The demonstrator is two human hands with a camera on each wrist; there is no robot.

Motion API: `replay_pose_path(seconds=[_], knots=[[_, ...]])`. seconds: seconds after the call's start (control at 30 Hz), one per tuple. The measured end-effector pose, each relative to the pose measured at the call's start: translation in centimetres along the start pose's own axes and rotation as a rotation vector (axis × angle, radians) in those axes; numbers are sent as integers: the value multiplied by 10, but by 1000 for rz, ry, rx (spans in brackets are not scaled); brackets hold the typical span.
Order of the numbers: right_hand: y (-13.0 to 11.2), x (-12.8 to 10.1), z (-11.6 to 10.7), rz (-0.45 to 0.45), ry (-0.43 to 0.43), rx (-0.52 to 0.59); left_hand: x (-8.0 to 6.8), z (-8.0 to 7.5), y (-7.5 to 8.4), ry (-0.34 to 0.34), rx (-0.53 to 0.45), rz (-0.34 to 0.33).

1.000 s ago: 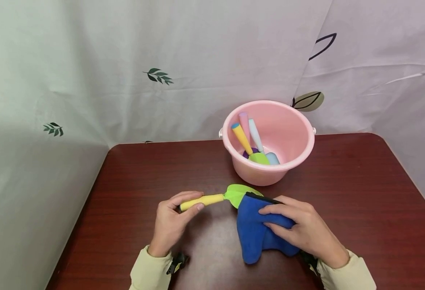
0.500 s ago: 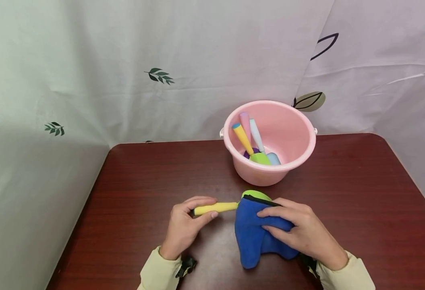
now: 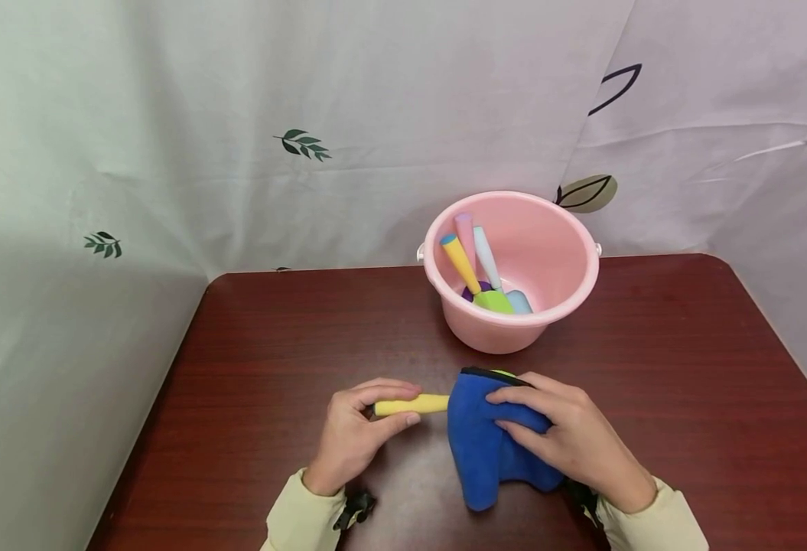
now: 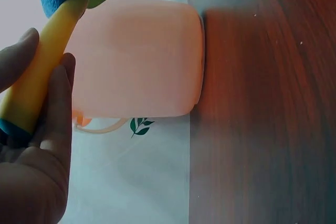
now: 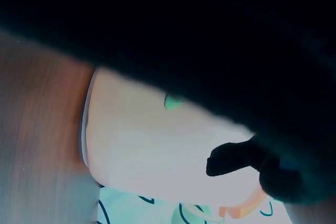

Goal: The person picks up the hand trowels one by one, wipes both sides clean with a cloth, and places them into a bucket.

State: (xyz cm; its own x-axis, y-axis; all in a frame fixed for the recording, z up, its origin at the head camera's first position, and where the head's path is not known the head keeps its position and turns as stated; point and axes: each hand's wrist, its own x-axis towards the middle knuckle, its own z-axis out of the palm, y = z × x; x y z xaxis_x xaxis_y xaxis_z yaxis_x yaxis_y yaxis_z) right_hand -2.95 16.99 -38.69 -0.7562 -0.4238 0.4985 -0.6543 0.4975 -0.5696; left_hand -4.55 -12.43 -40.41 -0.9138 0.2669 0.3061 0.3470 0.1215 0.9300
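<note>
My left hand (image 3: 355,428) grips the yellow handle of a toy shovel (image 3: 432,403), thumb on one side and fingers on the other. In the left wrist view, the shovel (image 4: 42,66) shows a teal handle end and part of its green blade. A blue cloth (image 3: 475,448) with a black edge covers most of that blade; only a green sliver shows above the edge. My right hand (image 3: 571,425) pinches the cloth over the blade, and the cloth's lower part hangs down. Dark, blurred shapes block much of the right wrist view.
Behind the hands, a pink bucket (image 3: 492,337) stands on the dark red table (image 3: 293,329). It holds several toy tools, with yellow (image 3: 460,262), pink and pale blue handles leaning on its left wall. A pale printed curtain (image 3: 375,99) hangs along the back.
My left hand has moved right and slightly nearer, bringing the shovel with it. The green blade has slid mostly behind the blue cloth. My right hand stays nearly in place.
</note>
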Motion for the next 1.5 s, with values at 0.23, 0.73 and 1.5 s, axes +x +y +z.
replay_pose_path(seconds=[0.23, 0.73, 1.5], knots=[[4, 0, -4, 65, 19, -37, 2, -8, 0, 2, -47, 30], [10, 1, -8, 110, 135, -183, 4, -30, 7, 42, -73, -26], [6, -3, -11, -4, 59, 14, 6, -41, -2, 188, -32, -22]])
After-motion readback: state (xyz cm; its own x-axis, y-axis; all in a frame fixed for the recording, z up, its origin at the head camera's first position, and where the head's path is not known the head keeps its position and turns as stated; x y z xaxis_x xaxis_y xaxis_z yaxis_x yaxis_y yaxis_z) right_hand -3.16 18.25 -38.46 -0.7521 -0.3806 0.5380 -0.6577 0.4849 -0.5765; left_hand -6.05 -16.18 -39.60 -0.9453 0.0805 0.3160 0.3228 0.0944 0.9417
